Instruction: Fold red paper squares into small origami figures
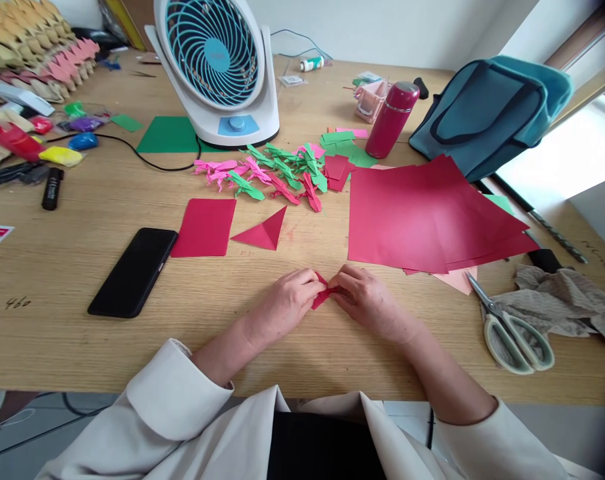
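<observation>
where the grip is applied: a small folded red paper piece (320,299) is held at the near side of the light wooden table (327,363).
left bare hand (293,297): closed, the piece's left side pinched.
right bare hand (365,297): closed too, the right side pinched!
red paper triangle (263,235): laid beyond the left hand, just beside a red paper rectangle (206,227).
pink, green and red folded paper figures (286,175): spread before the white-and-blue fan (216,55).

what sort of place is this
Probably a desk used for paper crafts, at home or in a small workroom; I can't tell which. Signs of it: the folded paper figures, the large red sheets and the scissors, all on one wooden tabletop.
</observation>
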A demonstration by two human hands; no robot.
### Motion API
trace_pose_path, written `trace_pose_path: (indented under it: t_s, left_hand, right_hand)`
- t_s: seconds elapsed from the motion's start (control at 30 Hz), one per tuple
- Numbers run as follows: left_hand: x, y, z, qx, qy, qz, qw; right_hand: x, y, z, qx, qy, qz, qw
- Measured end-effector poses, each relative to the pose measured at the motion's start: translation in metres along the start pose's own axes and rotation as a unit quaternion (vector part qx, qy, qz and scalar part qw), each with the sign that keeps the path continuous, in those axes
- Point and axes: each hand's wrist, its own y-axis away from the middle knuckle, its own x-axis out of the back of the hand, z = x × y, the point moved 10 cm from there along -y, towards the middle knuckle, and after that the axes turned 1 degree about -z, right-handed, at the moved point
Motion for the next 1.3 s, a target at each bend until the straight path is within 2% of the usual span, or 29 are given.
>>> trace_pose_path:
  t_s: [0.3,0.47,0.7,1.0,1.3]
  left_hand:
    - [-0.007,0.011,0.011,-0.048,-0.132,-0.013,0.99]
    - [-0.012,0.016,0.017,-0.068,-0.184,-0.03,0.98]
    - [-0.017,0.019,0.021,-0.092,-0.227,-0.055,0.968]
    - [-0.011,0.017,0.019,-0.109,-0.192,-0.048,0.974]
    - [-0.001,0.003,0.009,-0.059,-0.128,-0.012,0.99]
  right_hand:
    - [-0.006,0.016,-0.025,0.064,0.172,-0.003,0.983]
    - [-0.012,0.027,-0.031,0.067,0.222,0.0,0.973]
    - [-0.017,0.03,-0.028,0.037,0.202,0.008,0.979]
    - [-0.011,0.035,-0.024,0.025,0.158,0.037,0.986]
    - [0.003,0.028,-0.011,-0.045,0.035,0.078,0.995]
